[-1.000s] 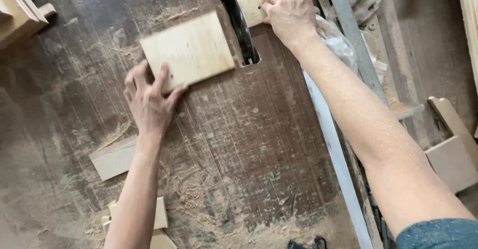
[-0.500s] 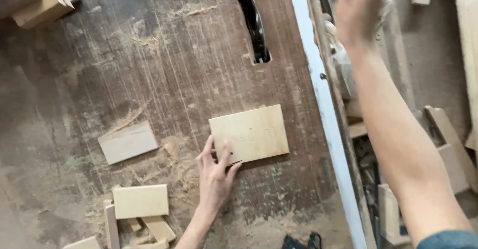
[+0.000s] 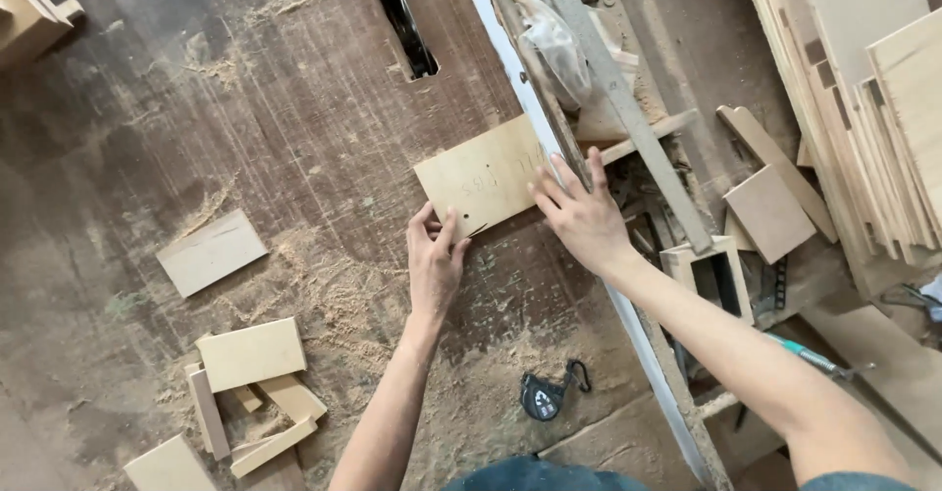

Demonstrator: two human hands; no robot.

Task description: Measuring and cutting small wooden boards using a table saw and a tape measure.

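- Plywood panel (image 3: 481,179): pale rectangular piece with faint pencil marks, lying flat on the saw surface (image 3: 294,138), its right end touching the metal fence rail (image 3: 510,69). It sits on the near side of the blade slot (image 3: 402,20), apart from it.
- Left hand (image 3: 434,260): fingers spread, fingertips pressing on the panel's near left corner; the grip is open, flat on the wood and not closed round anything.
- Right hand (image 3: 581,218): palm down, fingers splayed over the panel's right end where it meets the rail; likewise an open grip, pushing down, not clasping.
- Progress, judged: the panel looks squared against the rail but lies short of the slot, so no cut on it appears begun; whether the blade is spinning cannot be told.
- Offcuts (image 3: 250,354): several small pale blocks and strips lie in sawdust at the near left; one separate flat piece (image 3: 211,253) lies farther up.
- Tape measure (image 3: 543,395): dark, small, at the near edge of the surface.
- Board stack (image 3: 873,99): pale sheets leaning at far right, beyond the rail.
- Small open wooden box (image 3: 711,275): beside the right forearm, below surface level.
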